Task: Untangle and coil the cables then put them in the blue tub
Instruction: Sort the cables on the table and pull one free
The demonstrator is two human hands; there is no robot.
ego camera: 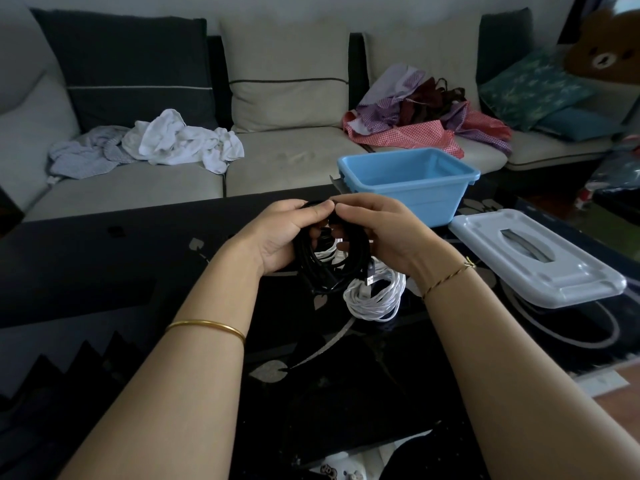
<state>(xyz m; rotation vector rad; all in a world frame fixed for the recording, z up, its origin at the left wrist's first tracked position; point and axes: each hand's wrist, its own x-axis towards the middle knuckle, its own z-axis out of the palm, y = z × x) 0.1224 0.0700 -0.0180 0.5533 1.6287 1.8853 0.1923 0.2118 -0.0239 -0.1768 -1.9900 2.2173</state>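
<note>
Pinching the black cable (325, 258) coil, both hands (332, 237) hold it seemingly upright; plug (370, 277) hanging down.

Black cable coil (313, 261); white cable coil (375, 297); light blue tub (408, 183); white lid (540, 258); glossy black desk (104, 271) with silver leaf pattern; beige sofa (284, 161), dark grey cushion (128, 67); red-and-white checked cloth (398, 135); gold bangle (207, 328).
</note>
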